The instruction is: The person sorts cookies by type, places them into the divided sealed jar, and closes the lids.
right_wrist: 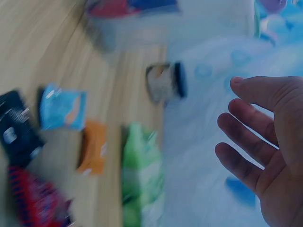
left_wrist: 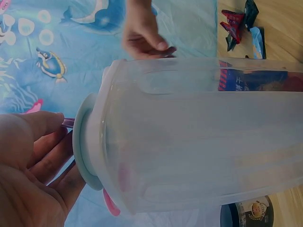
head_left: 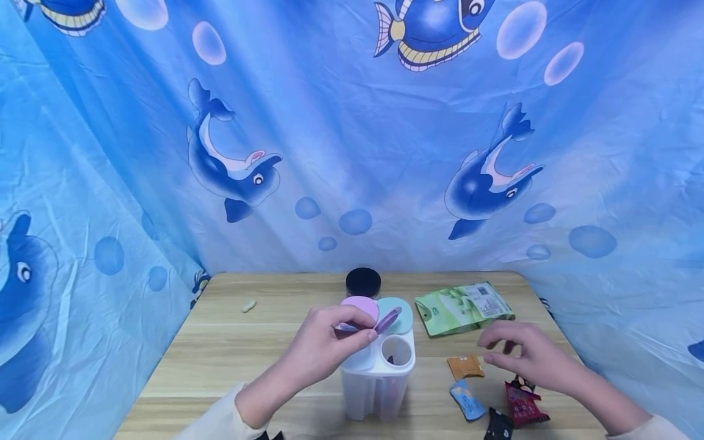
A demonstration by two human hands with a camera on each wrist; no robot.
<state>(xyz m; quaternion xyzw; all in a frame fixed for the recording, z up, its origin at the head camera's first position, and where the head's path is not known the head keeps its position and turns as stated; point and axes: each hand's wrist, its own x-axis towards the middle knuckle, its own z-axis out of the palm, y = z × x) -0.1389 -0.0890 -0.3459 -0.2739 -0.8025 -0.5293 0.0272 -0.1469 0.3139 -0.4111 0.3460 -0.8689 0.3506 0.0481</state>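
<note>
My left hand (head_left: pixel 330 339) pinches a round purple lid (head_left: pixel 388 320) by its edge, tilted above the translucent storage container (head_left: pixel 376 391). A pink lid (head_left: pixel 360 307) and a mint lid (head_left: pixel 404 311) cover its back openings. The front right opening (head_left: pixel 397 351) is uncovered, with something dark inside; wrapped snacks (left_wrist: pixel 260 79) show through the wall. My right hand (head_left: pixel 522 351) hovers over the table's right side, fingers loosely bent and apart, nothing held in the right wrist view. Near it lie an orange packet (head_left: pixel 465 366), a blue packet (head_left: pixel 467 400), a red packet (head_left: pixel 525 404) and a black packet (head_left: pixel 498 425).
A green snack pouch (head_left: pixel 464 308) lies at the back right of the wooden table (head_left: pixel 236 360). Behind the container stands a jar with a black lid (head_left: pixel 363 282). A small pale piece (head_left: pixel 249 306) is at the back left. A blue sea-print curtain (head_left: pixel 341 153) surrounds the table.
</note>
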